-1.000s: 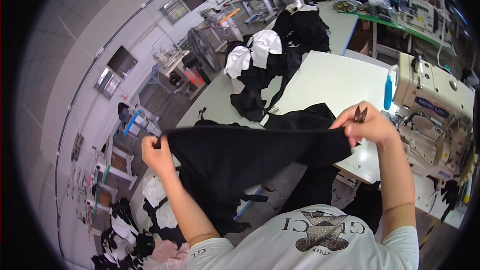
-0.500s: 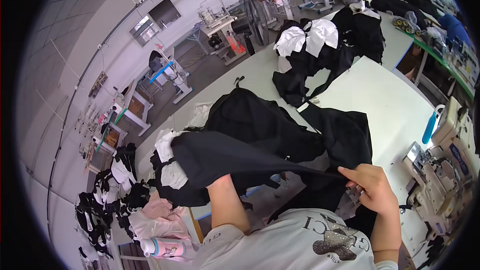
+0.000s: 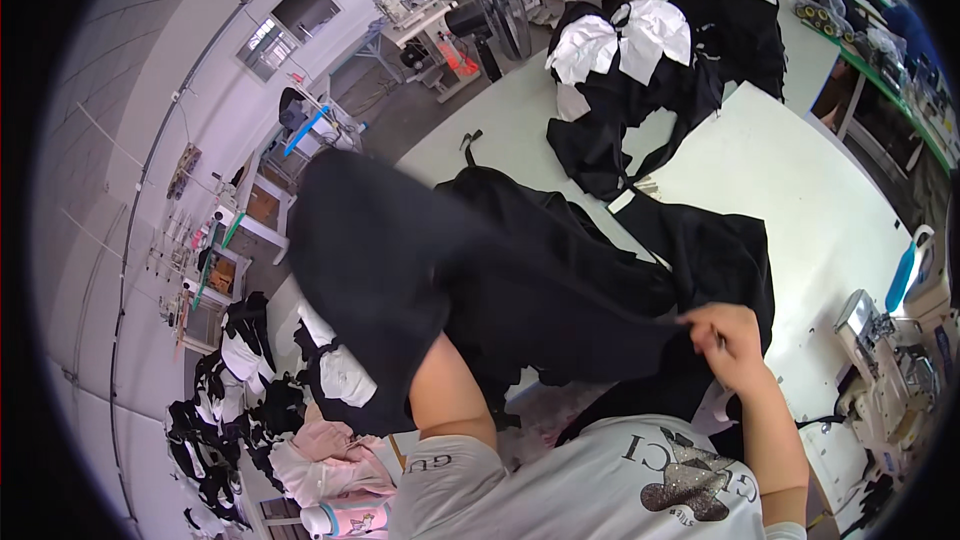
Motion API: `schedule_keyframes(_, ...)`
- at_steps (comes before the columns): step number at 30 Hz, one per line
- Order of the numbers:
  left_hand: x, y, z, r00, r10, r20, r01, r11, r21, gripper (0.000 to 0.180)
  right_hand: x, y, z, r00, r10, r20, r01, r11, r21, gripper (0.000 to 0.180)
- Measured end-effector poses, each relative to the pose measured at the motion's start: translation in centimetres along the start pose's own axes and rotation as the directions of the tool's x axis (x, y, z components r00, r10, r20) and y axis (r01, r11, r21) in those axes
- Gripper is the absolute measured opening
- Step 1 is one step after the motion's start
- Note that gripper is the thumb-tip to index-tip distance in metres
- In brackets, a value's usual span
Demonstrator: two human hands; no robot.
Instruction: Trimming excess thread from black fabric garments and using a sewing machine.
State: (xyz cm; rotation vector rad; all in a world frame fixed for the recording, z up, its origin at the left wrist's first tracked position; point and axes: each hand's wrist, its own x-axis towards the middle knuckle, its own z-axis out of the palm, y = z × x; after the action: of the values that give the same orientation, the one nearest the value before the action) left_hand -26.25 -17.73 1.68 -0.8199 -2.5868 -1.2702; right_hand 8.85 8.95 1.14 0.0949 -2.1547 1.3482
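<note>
A large dark black garment piece (image 3: 370,250) is held up and stretched across in front of me, blurred at its left end. My left forearm (image 3: 450,390) goes in under that end, and the cloth hides the hand and its fingers. At the other end, my right hand (image 3: 727,342) pinches the edge of the same piece between closed fingers. Behind it, another black garment (image 3: 560,210) lies bunched on the white table (image 3: 790,180). A black piece with a white tag (image 3: 621,202) lies to the right, beyond my right hand.
Black cloth with white pieces (image 3: 655,35) is heaped at the far side. A sewing machine (image 3: 890,360) and a blue-handled tool (image 3: 903,275) are on the right. Pink cloth (image 3: 325,455) and a pink bottle (image 3: 345,518) are at lower left. A large fan (image 3: 500,5) stands behind.
The left end of the black garment piece has swung up and left with my left arm, spreading the cloth wider. My right hand still grips the other end, slightly higher.
</note>
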Motion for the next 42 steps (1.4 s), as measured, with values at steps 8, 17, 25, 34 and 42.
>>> schedule_keyframes(8,2.0,-7.6,2.3,0.983,-0.182,0.037,0.128,0.809,0.574,0.053,2.0,8.4,5.4,0.773,0.615,0.156,-0.62,0.679,0.394,0.03)
schedule_keyframes(17,-0.3,0.0,-2.7,0.925,-0.002,0.379,-0.189,0.865,0.465,0.058,2.8,8.1,6.0,0.737,0.664,0.128,-0.634,0.613,0.471,0.03)
schedule_keyframes(25,2.6,-5.1,-7.7,0.65,0.116,0.751,0.522,0.651,-0.552,0.043,3.6,6.0,6.7,0.762,0.631,0.144,-0.616,0.639,0.46,0.029)
schedule_keyframes(34,1.6,1.6,2.0,0.944,-0.073,0.323,0.089,0.995,-0.035,0.049,3.4,5.9,7.5,0.733,0.679,0.053,-0.608,0.617,0.499,0.028)
schedule_keyframes(42,-13.6,9.3,10.9,0.881,0.02,0.472,0.305,0.74,-0.599,0.02,3.0,5.8,7.9,0.752,0.658,0.038,-0.62,0.688,0.377,0.028)
